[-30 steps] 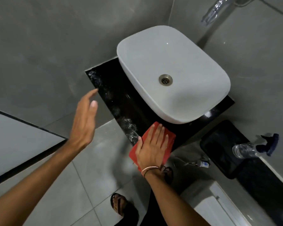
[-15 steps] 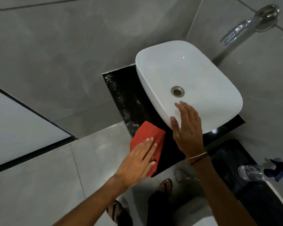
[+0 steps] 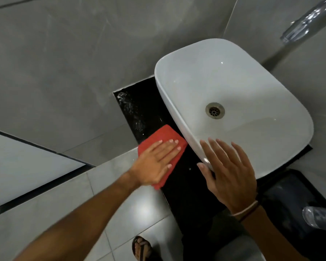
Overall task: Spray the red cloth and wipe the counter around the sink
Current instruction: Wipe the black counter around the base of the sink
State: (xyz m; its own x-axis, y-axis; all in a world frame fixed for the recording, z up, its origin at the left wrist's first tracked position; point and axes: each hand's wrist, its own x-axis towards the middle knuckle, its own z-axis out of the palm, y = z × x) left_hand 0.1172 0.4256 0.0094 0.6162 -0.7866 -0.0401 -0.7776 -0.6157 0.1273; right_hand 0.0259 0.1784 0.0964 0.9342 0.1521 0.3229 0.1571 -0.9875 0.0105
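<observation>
**Flat palm on cloth at the basin's edge**

We press our left hand (image 3: 156, 162), fingers spread flat, on the red cloth (image 3: 163, 136) lying on the black table (image 3: 186, 185) beside the white sink (image 3: 233, 87). Our right hand (image 3: 231, 170), open, rests against the sink's rim.

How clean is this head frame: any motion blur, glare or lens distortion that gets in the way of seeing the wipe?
Head view: the left forearm and the faucet smear with motion blur; the red cloth and left hand stay readable. A soft glare spot sits on the floor tile. Wide-angle bending curves the wall lines. The black counter is underexposed, though its droplets show.
</observation>
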